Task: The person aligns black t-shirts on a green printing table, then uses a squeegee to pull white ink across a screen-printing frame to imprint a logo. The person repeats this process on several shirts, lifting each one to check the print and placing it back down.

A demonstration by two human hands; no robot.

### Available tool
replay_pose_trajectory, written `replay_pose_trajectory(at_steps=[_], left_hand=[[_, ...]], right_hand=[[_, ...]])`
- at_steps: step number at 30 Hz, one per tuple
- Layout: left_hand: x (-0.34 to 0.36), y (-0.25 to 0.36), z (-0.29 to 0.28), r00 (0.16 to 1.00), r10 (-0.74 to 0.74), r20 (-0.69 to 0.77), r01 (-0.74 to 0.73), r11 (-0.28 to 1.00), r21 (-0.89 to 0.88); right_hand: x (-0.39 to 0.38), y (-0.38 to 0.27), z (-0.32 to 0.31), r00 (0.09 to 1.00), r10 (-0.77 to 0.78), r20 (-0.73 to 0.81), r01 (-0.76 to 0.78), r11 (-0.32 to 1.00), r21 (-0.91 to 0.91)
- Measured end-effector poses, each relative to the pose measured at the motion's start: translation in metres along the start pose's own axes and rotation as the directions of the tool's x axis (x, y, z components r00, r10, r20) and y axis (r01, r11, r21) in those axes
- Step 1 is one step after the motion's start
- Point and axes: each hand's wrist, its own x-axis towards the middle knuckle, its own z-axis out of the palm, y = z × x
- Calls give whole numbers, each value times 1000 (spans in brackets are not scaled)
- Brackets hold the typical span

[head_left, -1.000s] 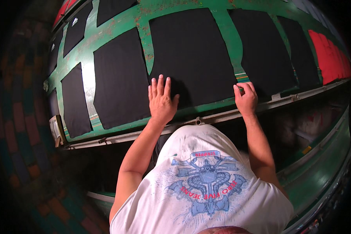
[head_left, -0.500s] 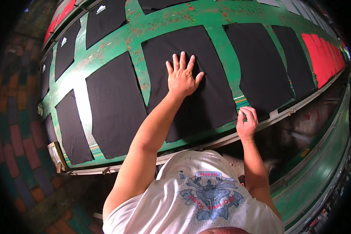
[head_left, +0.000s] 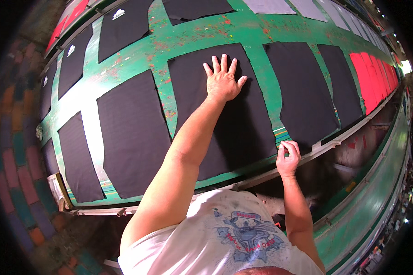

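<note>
A black fabric panel (head_left: pixel 192 91) lies flat on the long green table (head_left: pixel 254 34) in front of me. My left hand (head_left: pixel 222 82) presses on its upper part, palm down and fingers spread, holding nothing. Down by the panel's lower right corner is my right hand (head_left: pixel 289 158), its fingers closed together. Those fingertips meet at the panel's edge, beside a patch of striped tape (head_left: pixel 281 134). Whatever they pinch is hidden by the fingers. To the right lies another black panel (head_left: pixel 303 91), and one more black panel (head_left: pixel 133 133) lies to the left.
Further black pieces (head_left: pixel 80 160) lie along the table, some on the far side with a white print (head_left: pixel 118 14). Red pieces (head_left: pixel 374 80) are at the right, grey ones (head_left: pixel 270 5) at the far side. A metal rail (head_left: pixel 326 145) edges the table near me.
The view has tilted slightly, so the table sits lower in the picture. My left hand stays spread on the panel, and my right hand stays closed at its corner.
</note>
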Motion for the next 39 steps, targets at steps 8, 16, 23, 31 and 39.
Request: replay_pose_trajectory(at_steps=[8,16,23,31,39], left_hand=[[-125,42,-4,988,152,-7,-152,988,20],[-206,104,-17,969,231,83,-229,973,-34],[-208,116,-16,977,192,98,-201,975,98],[-201,135,-10,989,106,99,-106,994,-8],[-225,256,-4,727,-260,636,535,-367,-761]], right_hand=[[1,-3,-2,998,-51,-26,52,998,40],[2,-6,-12,969,-248,-7,246,959,143],[25,28,-69,965,-235,120,160,883,440],[122,172,-207,1000,-2,-2,2,988,-154],[181,250,-242,866,491,92,-404,797,-449]])
